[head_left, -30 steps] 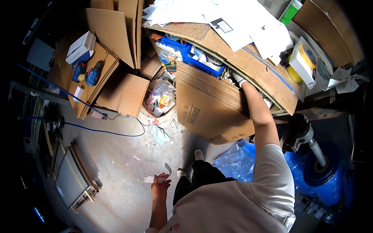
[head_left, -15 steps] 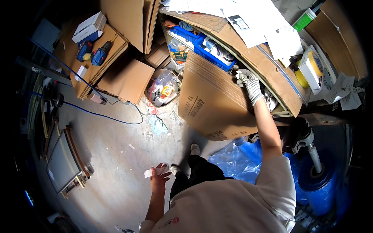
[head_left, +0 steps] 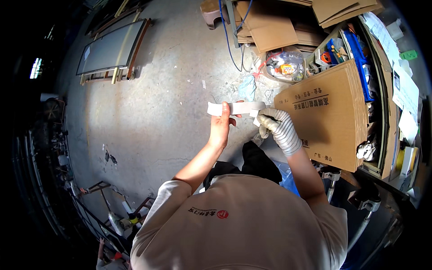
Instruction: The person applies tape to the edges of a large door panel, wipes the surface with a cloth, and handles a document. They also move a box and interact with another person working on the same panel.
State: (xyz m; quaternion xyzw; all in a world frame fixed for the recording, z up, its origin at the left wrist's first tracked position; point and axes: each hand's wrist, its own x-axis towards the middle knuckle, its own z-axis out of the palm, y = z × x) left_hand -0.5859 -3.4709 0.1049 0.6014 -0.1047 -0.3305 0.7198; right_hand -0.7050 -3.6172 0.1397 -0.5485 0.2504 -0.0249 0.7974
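Observation:
A white strip (head_left: 245, 108), looking like paper or label backing, stretches between my hands above the floor. My left hand (head_left: 219, 126) is bare and closed on the strip's left part, with the thumb in front. At the right end, my right hand (head_left: 281, 128) wears a grey-white striped glove, its fingertips pinched together at the strip. A small white piece (head_left: 255, 118) shows beside those fingertips; whether it is joined to the strip I cannot tell. Right of the gloved hand leans a stack of flat brown cardboard (head_left: 328, 112) with dark print.
A bag of rubbish (head_left: 285, 67) and a pale blue cloth (head_left: 247, 87) lie ahead. Shelving with blue bins (head_left: 357, 58) runs along the right, papers (head_left: 402, 90) on top. A framed panel (head_left: 108, 51) lies far left. Another person (head_left: 110, 261) appears at lower left.
My right hand has left the top of the cardboard stack and come to the strip. My left hand has risen forward with the strip. The whole view has turned left.

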